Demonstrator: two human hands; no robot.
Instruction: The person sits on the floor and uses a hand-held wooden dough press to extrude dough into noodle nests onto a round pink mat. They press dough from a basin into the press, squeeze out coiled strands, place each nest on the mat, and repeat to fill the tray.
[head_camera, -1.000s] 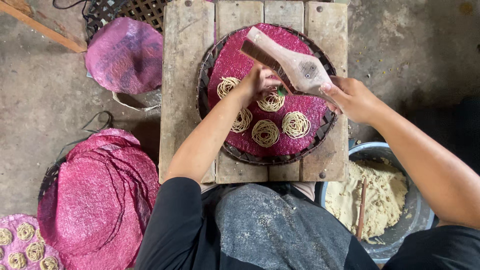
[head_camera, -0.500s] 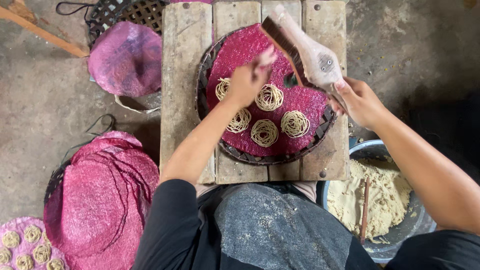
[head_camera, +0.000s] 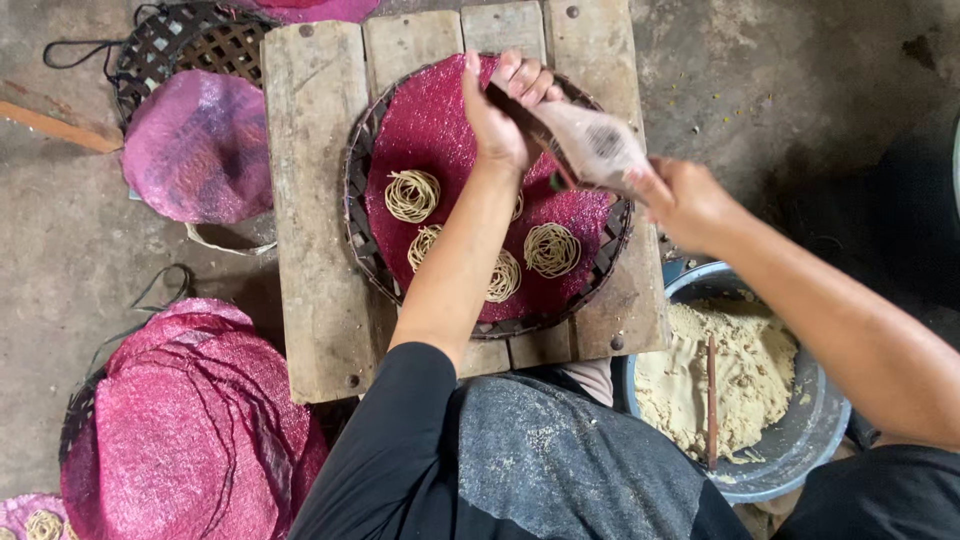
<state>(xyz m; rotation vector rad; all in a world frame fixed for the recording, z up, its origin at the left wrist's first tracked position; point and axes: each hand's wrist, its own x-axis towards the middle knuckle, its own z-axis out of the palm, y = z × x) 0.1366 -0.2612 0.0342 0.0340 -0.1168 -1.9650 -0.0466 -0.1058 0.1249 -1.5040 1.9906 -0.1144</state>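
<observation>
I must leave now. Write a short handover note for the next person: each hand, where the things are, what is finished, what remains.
Left hand: raised over the far part of the round woven tray, its fingers at the front end of the wooden press.
Right hand: grip on the rear end of the press.
Things: tray lined with red mesh on the plank stand; dough bowl at the right with a stick in it.
Done: five noodle coils on the mesh.
Left: the far part of the mesh has no coils.

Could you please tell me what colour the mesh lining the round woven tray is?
Deep pink mesh, clearest in the head view.
</observation>
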